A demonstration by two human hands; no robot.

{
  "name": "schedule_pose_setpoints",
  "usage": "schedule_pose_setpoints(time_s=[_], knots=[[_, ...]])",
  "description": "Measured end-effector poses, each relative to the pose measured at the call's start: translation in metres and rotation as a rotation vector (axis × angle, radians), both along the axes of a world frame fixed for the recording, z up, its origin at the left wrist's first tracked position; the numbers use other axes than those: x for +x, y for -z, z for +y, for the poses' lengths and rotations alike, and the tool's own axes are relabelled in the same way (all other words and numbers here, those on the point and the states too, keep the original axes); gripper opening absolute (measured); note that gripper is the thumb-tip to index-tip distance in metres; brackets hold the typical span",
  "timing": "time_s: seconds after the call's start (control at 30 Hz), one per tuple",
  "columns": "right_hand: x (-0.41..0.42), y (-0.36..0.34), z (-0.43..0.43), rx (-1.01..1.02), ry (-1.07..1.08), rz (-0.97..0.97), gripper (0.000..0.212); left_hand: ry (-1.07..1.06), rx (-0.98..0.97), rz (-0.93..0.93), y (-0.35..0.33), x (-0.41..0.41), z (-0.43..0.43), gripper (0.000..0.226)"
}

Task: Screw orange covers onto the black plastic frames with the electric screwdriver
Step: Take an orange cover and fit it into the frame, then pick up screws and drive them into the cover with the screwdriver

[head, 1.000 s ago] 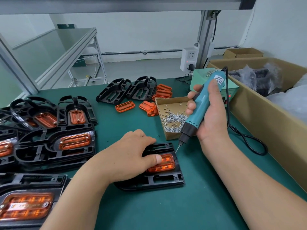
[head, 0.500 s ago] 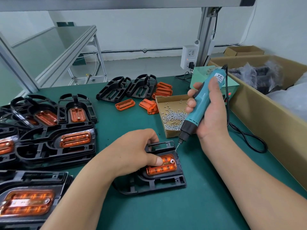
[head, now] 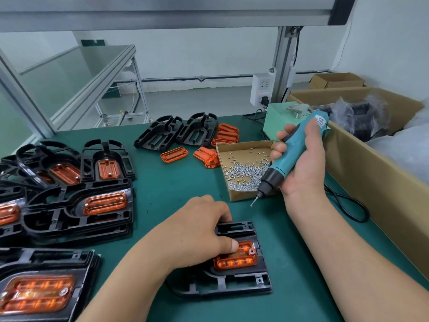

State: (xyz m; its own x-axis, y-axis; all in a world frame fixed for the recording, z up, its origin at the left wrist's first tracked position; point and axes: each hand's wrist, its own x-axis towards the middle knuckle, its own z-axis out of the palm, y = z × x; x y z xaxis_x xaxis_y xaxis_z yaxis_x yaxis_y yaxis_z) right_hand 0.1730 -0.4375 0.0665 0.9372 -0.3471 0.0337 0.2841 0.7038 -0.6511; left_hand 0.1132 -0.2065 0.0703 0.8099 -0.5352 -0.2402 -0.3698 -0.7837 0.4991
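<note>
While the left hand (head: 199, 231) gripped the black frame (head: 232, 282) at the near middle of the table (head: 176, 182), thumb pressing its orange cover (head: 239, 259), the right hand (head: 306, 163) curled its fingers round the screwdriver (head: 294, 147), tip raised clear of the frame, beside the box of screws (head: 243, 156).

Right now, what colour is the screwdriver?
The screwdriver is teal with a black nose; head view.
</note>
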Motion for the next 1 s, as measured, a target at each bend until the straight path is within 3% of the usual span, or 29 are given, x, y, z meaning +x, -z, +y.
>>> schedule_pose_setpoints(time_s=[0.2, 0.27, 0.33, 0.4, 0.47, 0.63, 0.73, 1.0], knots=[[0.001, -0.002, -0.005, 0.015, 0.035, 0.006, 0.040, -0.007, -0.054, 0.053, -0.007, 0.002, 0.007, 0.047], [0.001, -0.003, -0.008, 0.028, 0.054, 0.006, 0.040, -0.101, -0.164, 0.010, -0.011, 0.007, 0.008, 0.036], [0.002, -0.003, -0.011, 0.043, 0.074, 0.005, 0.040, -0.229, -0.231, -0.165, -0.017, 0.015, 0.003, 0.015], [0.003, -0.004, -0.013, 0.052, 0.086, 0.006, 0.040, -0.284, -0.173, -0.321, -0.027, 0.026, -0.009, 0.004], [0.003, -0.004, -0.014, 0.059, 0.089, 0.001, 0.040, -0.239, -0.082, -0.406, -0.035, 0.040, -0.025, 0.011], [0.004, -0.002, -0.015, 0.055, 0.097, -0.008, 0.041, -0.003, 0.205, -0.539, -0.040, 0.077, -0.067, 0.018], [0.005, -0.002, -0.015, 0.062, 0.089, -0.007, 0.040, 0.095, 0.357, -0.523, -0.031, 0.090, -0.081, 0.017], [0.007, 0.001, -0.013, 0.044, 0.072, -0.007, 0.040, 0.080, 0.287, -0.418, -0.009, 0.104, -0.078, 0.013]])
